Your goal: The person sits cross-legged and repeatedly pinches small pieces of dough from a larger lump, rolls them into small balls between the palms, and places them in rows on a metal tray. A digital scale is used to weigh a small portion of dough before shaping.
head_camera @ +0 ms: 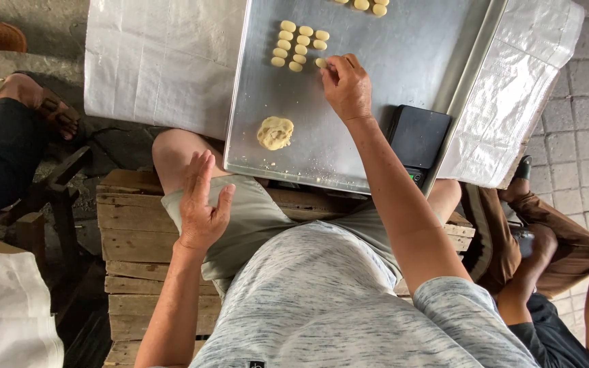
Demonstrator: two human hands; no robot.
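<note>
My right hand [346,86] reaches over a large metal tray [403,61] and pinches a small pale dough piece [321,63] at the end of a row. Several small oval dough pieces [298,43] lie in neat rows just left of my fingertips. More such pieces [366,5] sit at the tray's far edge. A lump of dough [275,132] rests on the tray near its front left. My left hand [202,206] hovers open above my knee, fingers apart and holding nothing.
The tray sits on a white woven sheet [161,61]. A black digital scale [417,140] is tucked under the tray's right front. I sit on a wooden pallet [131,225]. Another person's sandalled foot [42,102] is at left, another person's limbs [547,259] at right.
</note>
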